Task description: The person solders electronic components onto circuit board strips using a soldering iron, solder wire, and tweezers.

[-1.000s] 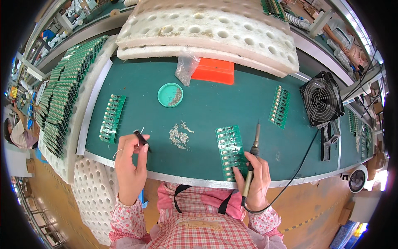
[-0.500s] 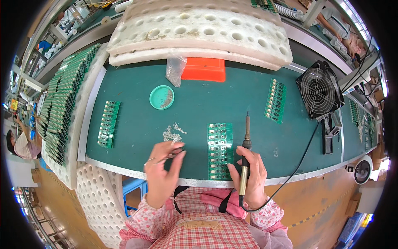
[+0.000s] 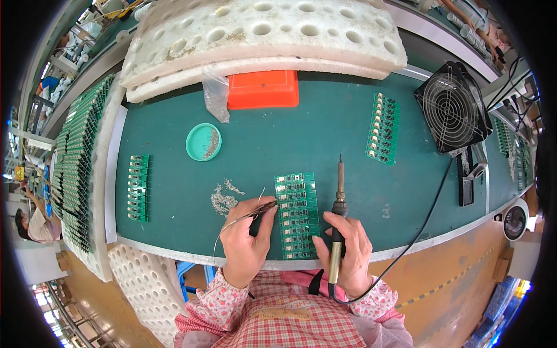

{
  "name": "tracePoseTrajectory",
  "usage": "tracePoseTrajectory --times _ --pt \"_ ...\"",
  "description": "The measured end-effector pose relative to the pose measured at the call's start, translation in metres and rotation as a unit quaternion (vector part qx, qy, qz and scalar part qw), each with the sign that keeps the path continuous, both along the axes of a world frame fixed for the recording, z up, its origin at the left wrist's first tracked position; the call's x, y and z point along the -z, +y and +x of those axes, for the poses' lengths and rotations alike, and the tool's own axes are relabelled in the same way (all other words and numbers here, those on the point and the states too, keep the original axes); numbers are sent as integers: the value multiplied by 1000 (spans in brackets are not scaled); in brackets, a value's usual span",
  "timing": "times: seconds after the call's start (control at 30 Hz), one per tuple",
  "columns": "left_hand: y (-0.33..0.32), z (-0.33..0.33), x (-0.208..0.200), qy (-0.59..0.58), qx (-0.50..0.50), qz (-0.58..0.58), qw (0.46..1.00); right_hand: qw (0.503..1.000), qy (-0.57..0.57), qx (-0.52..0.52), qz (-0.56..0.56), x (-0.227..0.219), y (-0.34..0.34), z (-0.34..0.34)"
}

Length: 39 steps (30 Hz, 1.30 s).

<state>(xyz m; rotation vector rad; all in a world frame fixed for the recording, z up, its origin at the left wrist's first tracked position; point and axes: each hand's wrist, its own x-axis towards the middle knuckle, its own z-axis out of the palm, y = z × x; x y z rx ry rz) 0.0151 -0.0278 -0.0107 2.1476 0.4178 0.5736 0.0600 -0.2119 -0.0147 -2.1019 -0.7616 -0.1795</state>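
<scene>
My left hand (image 3: 245,240) is closed on dark-tipped tweezers (image 3: 255,212), whose tips are at the left edge of a green circuit board panel (image 3: 297,216). A thin silvery wire (image 3: 218,240) also runs through this hand. My right hand (image 3: 350,246) grips a soldering iron (image 3: 336,249), its tip pointing away from me above the mat, apart from the panel. My right thumb is beside the panel's right edge. Left of the panel lies a loose pile of small metal parts (image 3: 223,200). Whether the tweezers pinch a part is too small to tell.
A turquoise dish (image 3: 194,142) of small parts, a plastic bag (image 3: 216,100) and an orange box (image 3: 264,90) lie farther back. Other board panels (image 3: 138,188) (image 3: 383,129) flank the work area. A black fan (image 3: 452,110) and iron stand (image 3: 465,180) are right; white foam (image 3: 261,49) lines the back.
My left hand has moved right, from near the loose parts to the panel's left edge, with the tweezers. My right hand still holds the soldering iron. The whole view has shifted slightly.
</scene>
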Motion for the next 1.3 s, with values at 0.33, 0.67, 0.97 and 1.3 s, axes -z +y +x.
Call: tracePoseTrajectory --times 0.33,0.67,0.97,1.3 --pt "1 -1 -1 3 13 38 999 1000 13 -3 -1 -2 -1 -1" --pt "-2 -1 -1 -3 11 27 1000 1000 2 -5 -14 -4 1 0" --pt "-1 0 2 -21 27 58 998 1000 6 -3 -17 -4 1 -1" --pt "-2 1 2 -20 17 65 998 1000 -21 -2 -13 -1 3 0"
